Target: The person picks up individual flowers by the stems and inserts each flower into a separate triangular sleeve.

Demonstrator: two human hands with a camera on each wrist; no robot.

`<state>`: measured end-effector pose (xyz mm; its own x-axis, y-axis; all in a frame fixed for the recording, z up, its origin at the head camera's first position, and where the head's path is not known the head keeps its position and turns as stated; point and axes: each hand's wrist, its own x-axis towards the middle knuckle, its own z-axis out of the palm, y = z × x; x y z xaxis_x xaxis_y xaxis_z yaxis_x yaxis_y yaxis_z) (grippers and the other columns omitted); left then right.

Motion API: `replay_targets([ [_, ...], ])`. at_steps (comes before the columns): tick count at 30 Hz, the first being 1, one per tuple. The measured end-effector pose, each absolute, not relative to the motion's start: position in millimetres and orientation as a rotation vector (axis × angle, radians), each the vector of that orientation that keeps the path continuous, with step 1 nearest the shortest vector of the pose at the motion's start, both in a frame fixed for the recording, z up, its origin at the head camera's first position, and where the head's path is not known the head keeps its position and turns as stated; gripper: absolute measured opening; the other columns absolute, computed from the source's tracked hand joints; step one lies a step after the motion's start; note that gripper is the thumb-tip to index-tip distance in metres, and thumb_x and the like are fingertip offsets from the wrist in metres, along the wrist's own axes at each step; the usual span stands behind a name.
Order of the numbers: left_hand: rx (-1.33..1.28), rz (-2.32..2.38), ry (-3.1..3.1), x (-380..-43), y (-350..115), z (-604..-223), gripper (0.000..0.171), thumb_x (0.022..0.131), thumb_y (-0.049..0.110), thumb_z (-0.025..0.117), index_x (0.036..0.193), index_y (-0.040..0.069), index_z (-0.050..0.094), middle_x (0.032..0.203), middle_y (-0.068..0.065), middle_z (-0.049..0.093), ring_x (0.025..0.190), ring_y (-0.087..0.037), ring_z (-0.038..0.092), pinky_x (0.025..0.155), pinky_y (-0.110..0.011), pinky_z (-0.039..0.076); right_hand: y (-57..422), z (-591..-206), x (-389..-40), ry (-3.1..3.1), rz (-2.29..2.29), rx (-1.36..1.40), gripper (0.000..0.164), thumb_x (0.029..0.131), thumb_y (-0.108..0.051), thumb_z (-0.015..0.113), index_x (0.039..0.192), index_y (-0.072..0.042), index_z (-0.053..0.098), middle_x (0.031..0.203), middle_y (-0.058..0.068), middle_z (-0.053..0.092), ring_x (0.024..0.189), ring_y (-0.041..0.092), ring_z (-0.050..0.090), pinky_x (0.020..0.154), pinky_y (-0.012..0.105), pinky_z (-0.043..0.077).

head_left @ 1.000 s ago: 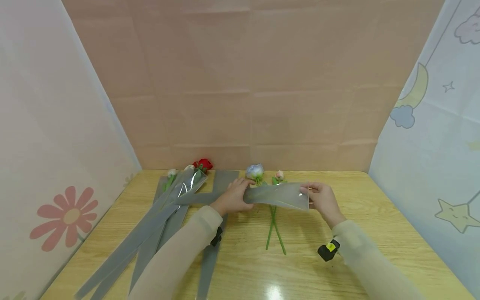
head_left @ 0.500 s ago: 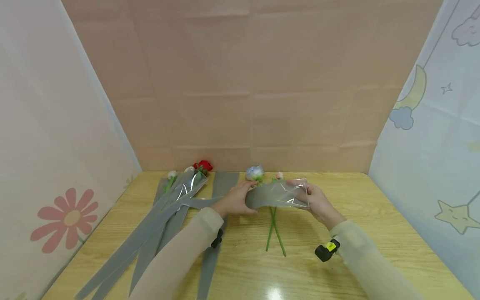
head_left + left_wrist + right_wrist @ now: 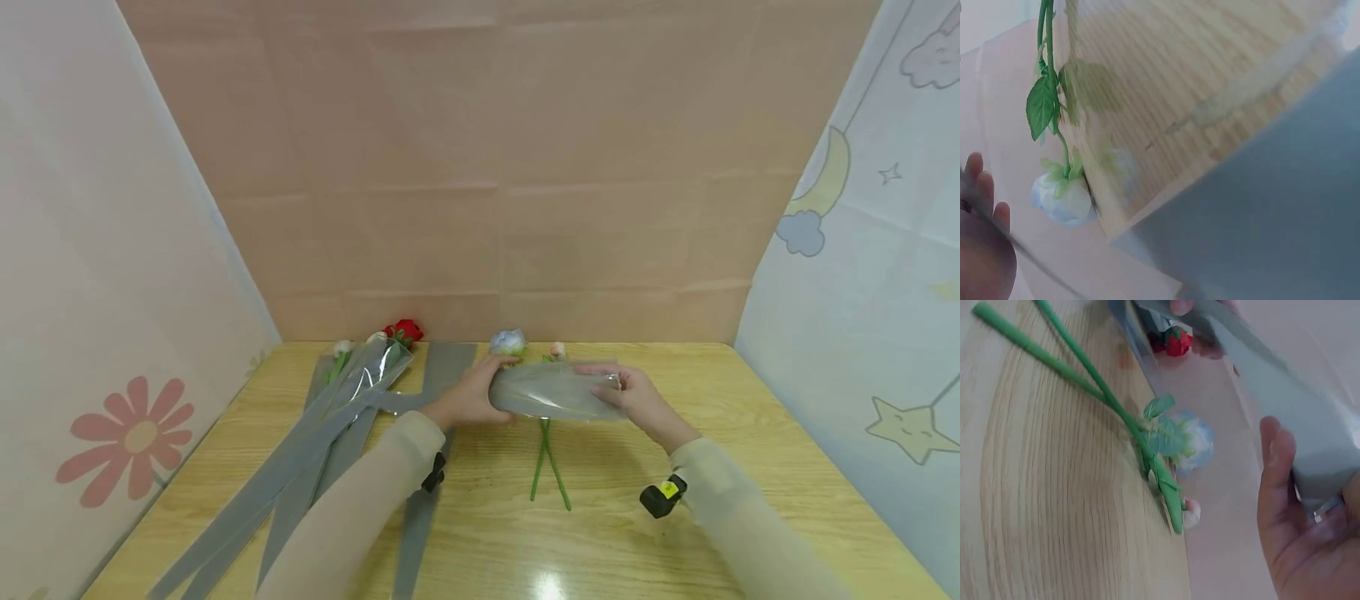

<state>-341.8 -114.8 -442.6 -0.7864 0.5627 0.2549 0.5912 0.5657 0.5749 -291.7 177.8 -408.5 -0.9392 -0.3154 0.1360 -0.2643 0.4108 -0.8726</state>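
Observation:
Above the table a grey translucent flower sleeve (image 3: pixel 551 392) lies crosswise between both hands. My left hand (image 3: pixel 474 393) grips its narrower part, fingers on top and thumb below. At the wide end my right hand (image 3: pixel 637 398) holds the sleeve's edge between thumb and fingers; whether any finger is inside cannot be told. Beneath the sleeve two artificial flowers have crossed green stems (image 3: pixel 550 467). A pale blue flower head (image 3: pixel 508 342) and a small pink bud (image 3: pixel 557 351) show beyond it. In the right wrist view the blue flower (image 3: pixel 1192 442) lies near the table edge.
Several grey sleeves (image 3: pixel 300 467) lie fanned at the left, with a red rose (image 3: pixel 406 331) and a white bud (image 3: pixel 342 347) at their far ends. Another grey sleeve (image 3: pixel 452 362) lies flat under the left arm. A pinkish backdrop (image 3: pixel 495 167) stands behind the wooden table (image 3: pixel 675 533).
My right hand first moved left along the sleeve's wide end, then slightly back right. The sleeve has shifted and bulged between the hands. My left hand stayed nearly in place.

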Motion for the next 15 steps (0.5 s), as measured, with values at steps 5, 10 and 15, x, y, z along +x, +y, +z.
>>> replay_targets([
  [5,-1.041,-0.984,-2.733,-344.3,-118.1,-442.8,0.082,0.071,0.036,0.084,0.140,0.018,0.042,0.139,-0.003,0.048,0.129,-0.027,0.038,0.106,-0.054,0.028,180.3,-408.5,-293.0,2.662,-1.481,-0.539,0.036,0.095,-0.004,0.056,0.130,-0.008,0.062,0.147,0.018,0.044,0.122,0.033,0.049,0.077,0.027,0.051],
  [10,-1.044,-0.962,-2.744,-343.4,-120.1,-442.5,0.077,0.072,0.037,0.083,0.136,0.017,0.045,0.135,0.000,0.050,0.126,-0.025,0.040,0.108,-0.053,0.027,179.0,-410.2,-294.9,2.629,-1.506,-0.548,0.035,0.094,0.000,0.055,0.129,-0.004,0.061,0.146,0.021,0.044,0.130,0.042,0.041,0.080,0.027,0.050],
  [15,-1.027,-0.950,-2.764,-342.0,-119.8,-442.5,0.073,0.073,0.036,0.084,0.134,0.020,0.047,0.134,0.000,0.050,0.126,-0.024,0.040,0.109,-0.052,0.027,178.9,-410.6,-294.8,2.550,-1.562,-0.517,0.037,0.095,-0.006,0.057,0.131,0.002,0.057,0.146,0.025,0.040,0.116,0.035,0.054,0.079,0.028,0.053],
])
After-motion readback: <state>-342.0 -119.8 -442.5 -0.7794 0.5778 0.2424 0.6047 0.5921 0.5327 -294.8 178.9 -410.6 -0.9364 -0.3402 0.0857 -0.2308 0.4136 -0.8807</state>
